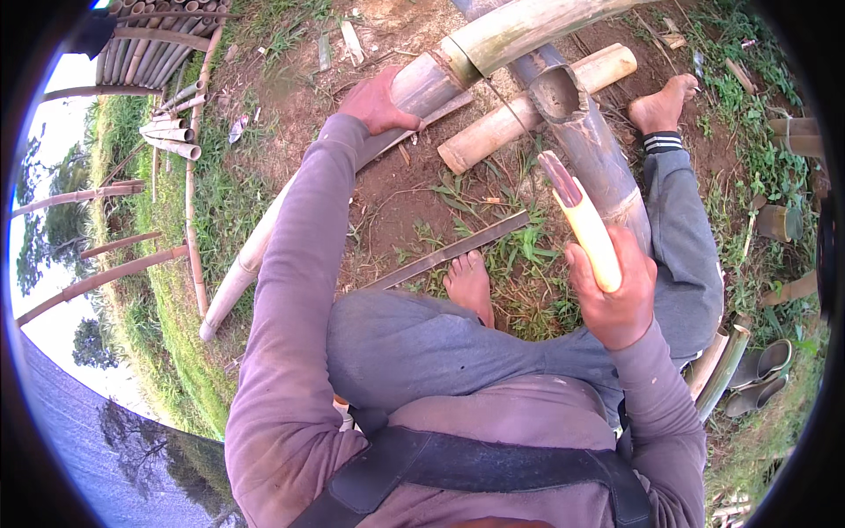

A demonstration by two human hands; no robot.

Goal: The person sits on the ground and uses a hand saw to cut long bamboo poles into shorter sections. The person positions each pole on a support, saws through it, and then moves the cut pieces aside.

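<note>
My left hand (380, 101) is wrapped over the near end of a thick bamboo pole (510, 35), its thumb lying along the side. In my right hand (619, 286) is a saw (588, 224), gripped by its pale yellow handle. The thin dark blade shows almost edge-on and runs up left to a dark line across the pole, just beyond my left hand. How deep the blade sits I cannot tell. Beneath the saw lies a thick grey bamboo piece (594, 145) with a hollow opening near its top.
A short bamboo log (471, 145) lies crosswise under the pole. Another bamboo length (233, 295) slants off to the lower left. A flat dark strip (449, 251) rests by my bare foot (469, 286). Stacked bamboo (145, 53) stands far left; dark shoes (761, 374) sit at right.
</note>
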